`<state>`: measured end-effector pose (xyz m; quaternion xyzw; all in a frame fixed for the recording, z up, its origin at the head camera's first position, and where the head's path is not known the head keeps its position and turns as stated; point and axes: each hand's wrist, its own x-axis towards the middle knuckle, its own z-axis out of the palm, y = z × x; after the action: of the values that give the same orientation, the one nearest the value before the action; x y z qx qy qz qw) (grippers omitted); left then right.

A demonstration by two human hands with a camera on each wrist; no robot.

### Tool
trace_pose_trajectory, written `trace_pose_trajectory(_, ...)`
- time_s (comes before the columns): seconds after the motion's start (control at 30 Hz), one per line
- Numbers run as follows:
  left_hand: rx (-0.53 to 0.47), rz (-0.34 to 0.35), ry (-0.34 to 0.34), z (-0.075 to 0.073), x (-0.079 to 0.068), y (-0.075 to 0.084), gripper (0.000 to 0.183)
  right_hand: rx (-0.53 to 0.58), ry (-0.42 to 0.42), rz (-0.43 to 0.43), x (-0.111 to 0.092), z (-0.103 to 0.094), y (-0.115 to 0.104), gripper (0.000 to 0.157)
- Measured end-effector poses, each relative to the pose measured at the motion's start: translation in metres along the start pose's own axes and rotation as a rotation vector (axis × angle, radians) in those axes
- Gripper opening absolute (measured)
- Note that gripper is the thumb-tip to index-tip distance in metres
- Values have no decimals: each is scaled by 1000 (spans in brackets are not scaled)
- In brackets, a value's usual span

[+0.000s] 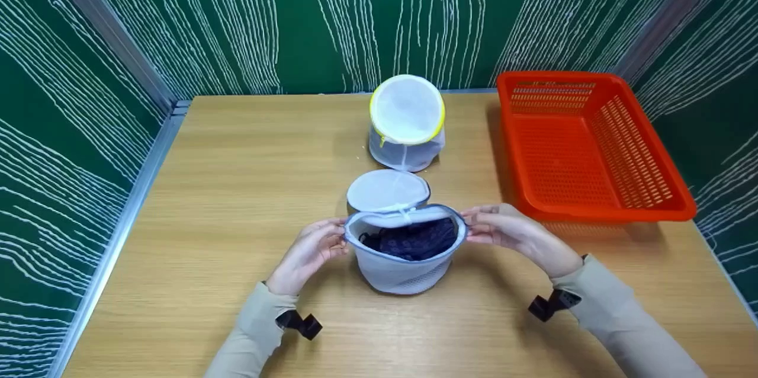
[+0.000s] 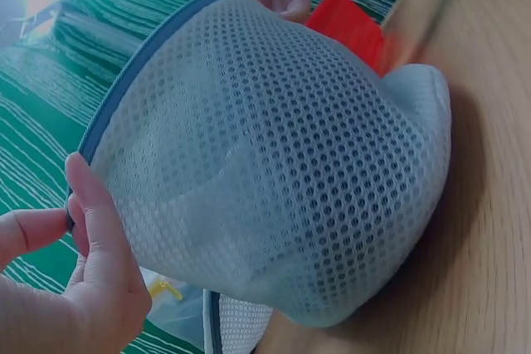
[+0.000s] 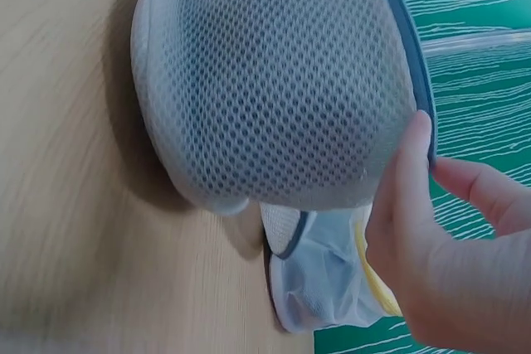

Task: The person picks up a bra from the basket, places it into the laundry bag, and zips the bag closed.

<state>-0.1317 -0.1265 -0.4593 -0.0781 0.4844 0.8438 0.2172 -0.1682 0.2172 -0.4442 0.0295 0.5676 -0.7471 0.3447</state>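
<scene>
A white mesh laundry bag (image 1: 402, 274) with a grey-blue rim stands unzipped on the table. Inside it lies a bunched dark navy cloth item (image 1: 417, 240). My left hand (image 1: 311, 250) pinches the rim at the left side, and the left wrist view shows thumb and finger on the edging. On the opposite side my right hand (image 1: 512, 233) pinches the rim between thumb and fingers, so the mouth is spread wide. Right behind the mouth is a pale oval mesh panel (image 1: 388, 189) with a dark edge.
A second round mesh bag (image 1: 407, 111), with a yellow zipper rim and its top on, stands farther back. To the right sits an orange plastic basket (image 1: 598, 212) with slotted walls. Green panels with white streaks border the wooden table (image 1: 225, 188) at the back and sides.
</scene>
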Motion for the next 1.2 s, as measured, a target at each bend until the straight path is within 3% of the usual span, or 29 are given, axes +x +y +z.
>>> trace_pose_trajectory(0.17,32,-32,10,-6,9,3,16,-133,60,36,14,-5,-8,19)
trace_pose_trajectory(0.33,69,-28,112,-15,24,3,14,-228,143,69,33,-10,-19,13)
trace_pose_trajectory(0.53,72,-22,265,-23,43,1,20,-383,169,143,61,-15,-28,35)
trace_pose_trajectory(0.7,56,-31,304,-23,55,-1,32,-527,161,186,76,-15,-30,46)
trace_pose_trajectory(0.8,49,-38,300,-22,61,-3,30,-528,170,194,84,-17,-28,47)
trace_pose_trajectory(0.97,34,-20,284,-19,69,-7,13,-434,124,175,100,-19,-21,28)
trace_pose_trajectory(1.03,23,-13,284,-18,72,-9,15,-412,91,170,103,-17,-20,22)
trace_pose_trajectory(1.2,15,-2,305,-16,78,-11,28,-387,57,141,111,-16,-12,26)
